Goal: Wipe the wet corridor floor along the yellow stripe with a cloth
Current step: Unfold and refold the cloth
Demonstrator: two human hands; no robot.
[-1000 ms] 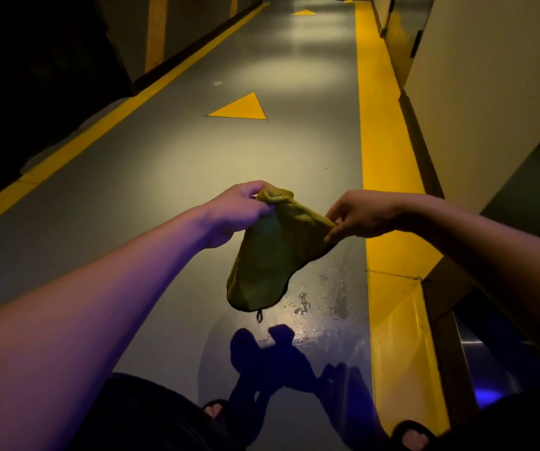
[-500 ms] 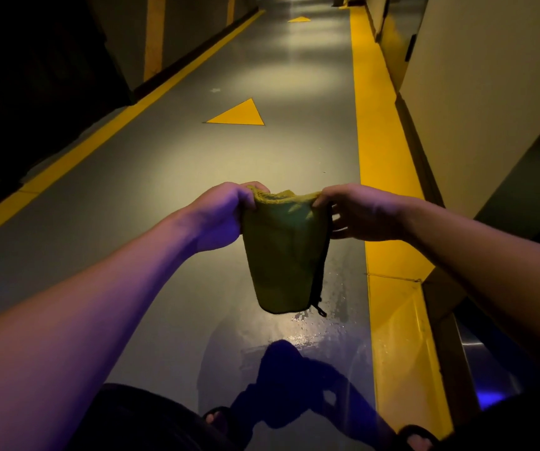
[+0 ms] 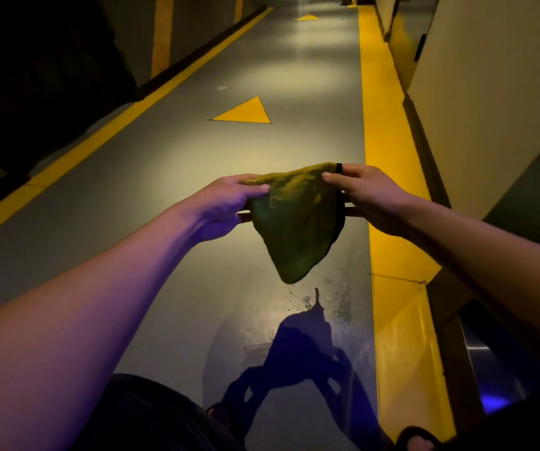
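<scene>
Both hands held the cloth (image 3: 296, 219) in the air above the floor (image 3: 171, 177): the left hand (image 3: 229, 203) pinched its left edge, the right hand (image 3: 364, 193) its right corner. It hung over a wet patch (image 3: 324, 304), just left of the yellow stripe (image 3: 389, 151).

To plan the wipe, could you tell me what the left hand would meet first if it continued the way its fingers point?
Probably the right hand: the left hand points across the cloth both hold; depth is unclear.
</scene>
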